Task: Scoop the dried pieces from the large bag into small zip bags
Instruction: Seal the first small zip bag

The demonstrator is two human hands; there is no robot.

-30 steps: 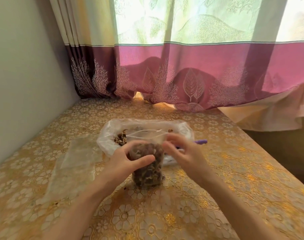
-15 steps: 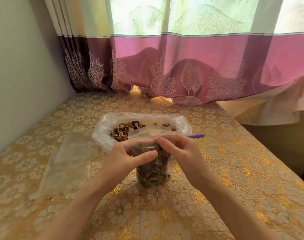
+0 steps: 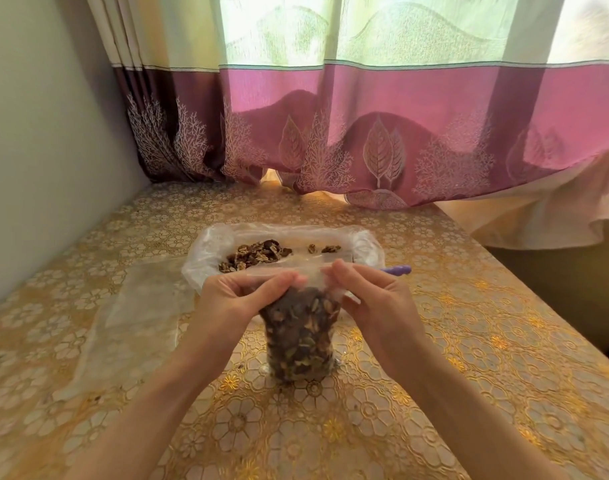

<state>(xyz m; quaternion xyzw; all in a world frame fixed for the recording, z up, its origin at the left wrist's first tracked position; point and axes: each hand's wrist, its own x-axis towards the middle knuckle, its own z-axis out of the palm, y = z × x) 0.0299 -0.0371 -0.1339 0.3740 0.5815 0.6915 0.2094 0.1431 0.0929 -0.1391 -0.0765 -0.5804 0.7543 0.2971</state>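
No readable text, label, brand, number or sign shows on anything in view.

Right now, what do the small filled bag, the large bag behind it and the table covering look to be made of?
Small zip bag: thin clear plastic film, glossy; the dried pieces show through and it creases under the left hand and right hand. Large bag: softer, cloudier plastic, rolled and wrinkled at the rim. Table covering: probably vinyl with a gold floral print; it shines.
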